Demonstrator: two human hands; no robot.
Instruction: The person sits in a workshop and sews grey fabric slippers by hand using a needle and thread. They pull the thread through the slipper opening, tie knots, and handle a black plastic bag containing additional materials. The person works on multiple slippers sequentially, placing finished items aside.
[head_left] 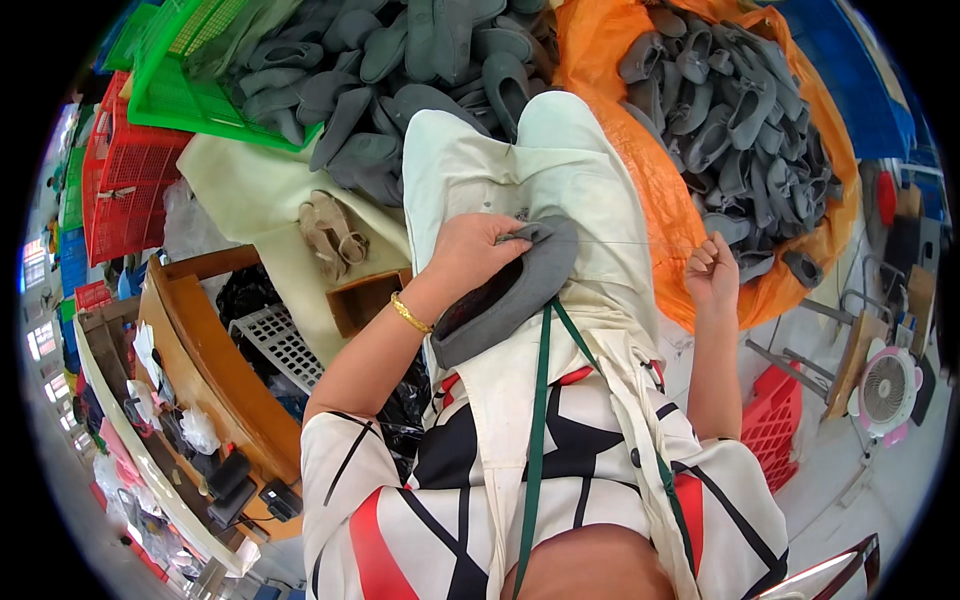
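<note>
A grey cloth shoe (552,268) lies across my lap, its opening facing up and its inside dark. My left hand (474,248) is closed on the shoe's upper edge, pinching it between thumb and fingers. From that edge a thin thread (630,242) runs taut to the right, across my pale apron (600,200). Raised at the right, my right hand (712,272) is closed with its fingers curled around the thread's far end. Whether a needle is in those fingers is too small to tell.
Loose grey shoes (430,50) are heaped beyond my knees, beside a green crate (160,100). An orange sack (655,260) full of grey shoes stands at the right. Leftward are beige sandals (330,235) and a wooden desk (215,350). A small fan (888,390) sits far right.
</note>
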